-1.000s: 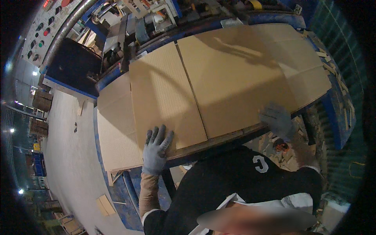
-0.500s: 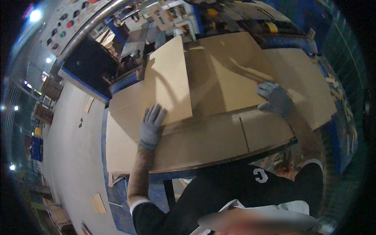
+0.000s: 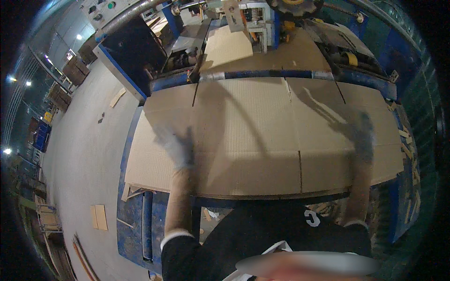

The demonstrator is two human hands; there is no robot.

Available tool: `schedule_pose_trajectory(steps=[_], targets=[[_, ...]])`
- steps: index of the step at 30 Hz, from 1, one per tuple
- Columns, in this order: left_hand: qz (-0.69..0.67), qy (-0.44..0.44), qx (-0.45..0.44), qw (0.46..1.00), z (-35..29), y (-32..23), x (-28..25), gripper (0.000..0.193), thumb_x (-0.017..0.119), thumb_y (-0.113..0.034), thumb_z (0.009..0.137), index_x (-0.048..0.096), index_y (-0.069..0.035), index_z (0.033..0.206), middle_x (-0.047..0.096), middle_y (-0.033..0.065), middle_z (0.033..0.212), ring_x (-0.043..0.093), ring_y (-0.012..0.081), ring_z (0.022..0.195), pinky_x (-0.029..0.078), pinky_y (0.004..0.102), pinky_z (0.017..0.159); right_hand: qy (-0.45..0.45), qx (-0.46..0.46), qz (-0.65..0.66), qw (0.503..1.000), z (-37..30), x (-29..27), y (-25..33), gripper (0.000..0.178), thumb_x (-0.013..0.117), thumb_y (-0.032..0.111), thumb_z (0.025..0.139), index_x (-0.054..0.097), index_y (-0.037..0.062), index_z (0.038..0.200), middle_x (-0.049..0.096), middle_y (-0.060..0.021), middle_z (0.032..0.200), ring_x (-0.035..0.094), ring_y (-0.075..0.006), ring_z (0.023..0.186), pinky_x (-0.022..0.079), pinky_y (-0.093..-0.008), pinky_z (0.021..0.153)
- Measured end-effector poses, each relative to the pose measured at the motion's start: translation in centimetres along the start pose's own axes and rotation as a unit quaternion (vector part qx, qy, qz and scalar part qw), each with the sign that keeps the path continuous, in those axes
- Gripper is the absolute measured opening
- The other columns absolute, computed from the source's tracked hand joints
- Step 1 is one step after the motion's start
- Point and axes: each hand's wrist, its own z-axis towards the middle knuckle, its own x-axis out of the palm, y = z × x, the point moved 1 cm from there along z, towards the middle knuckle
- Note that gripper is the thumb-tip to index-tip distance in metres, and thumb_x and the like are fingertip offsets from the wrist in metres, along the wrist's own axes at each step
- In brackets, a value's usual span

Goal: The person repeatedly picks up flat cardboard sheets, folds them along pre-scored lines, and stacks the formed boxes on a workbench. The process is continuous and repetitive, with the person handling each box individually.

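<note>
A large flat sheet of corrugated cardboard [image 3: 248, 117], creased and slotted, lies across the blue table in front of me. Over its left part is my left hand [image 3: 177, 147] in a grey glove, blurred, with the thumb apart from the outstretched fingers and nothing held. Toward the right side of the same sheet is my right hand [image 3: 363, 136], also gloved; motion smears its fingers. Whether either hand touches the cardboard cannot be made out. Beyond the table's far bar, another cardboard piece [image 3: 227, 46] with a raised panel lies in the machine [image 3: 255, 28].
A dark panel with a pale edge [image 3: 129, 56] stands at the far left, below a control box [image 3: 105, 10] with buttons. Cardboard scraps [image 3: 408, 150] lie along the right side. Blue table framing [image 3: 136, 225] shows at the near left. On the floor lies a cardboard piece [image 3: 99, 217].
The upper cardboard piece has gone forward off the table into the machine, uncovering the flat sheet below. Both hands have come away from it, the right farther to the right. The view has shifted.
</note>
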Motion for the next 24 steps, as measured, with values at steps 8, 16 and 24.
schedule_pose_trajectory(steps=[8,16,24], targets=[[-0.134,-0.071,-0.403,0.903,-6.5,12.0,-6.4,0.082,0.063,-0.043,0.085,0.034,0.017,0.134,0.037,0.0305,0.14,0.038,0.0361,0.131,0.03,0.038,0.108,0.082,0.353,-0.218,0.906,-13.1,-8.7,-11.4,0.048,0.052,0.031,0.092,0.048,0.0074,0.133,0.05,-0.0218,0.132,0.048,-0.0381,0.123,0.044,-0.0427,0.097],[-0.312,-0.19,-0.314,0.876,-4.6,9.1,-10.6,0.074,0.064,-0.03,0.087,0.032,0.012,0.138,0.035,0.026,0.143,0.04,0.0292,0.129,0.03,0.0377,0.108,-0.162,0.253,-0.285,0.91,-12.5,-10.0,-16.9,0.05,0.054,0.031,0.091,0.05,-0.0002,0.13,0.059,-0.0176,0.123,0.057,-0.0289,0.111,0.047,-0.0364,0.091],[-0.551,-0.088,-0.281,0.781,-3.2,11.9,-11.6,0.04,0.054,-0.015,0.089,0.052,0.01,0.121,0.055,0.0162,0.119,0.053,0.0263,0.11,0.041,0.037,0.1,-0.115,0.165,-0.063,0.977,-6.9,-17.1,-11.2,0.036,0.059,0.017,0.088,0.057,-0.0014,0.119,0.059,-0.0129,0.118,0.056,-0.0265,0.108,0.046,-0.0364,0.091]])
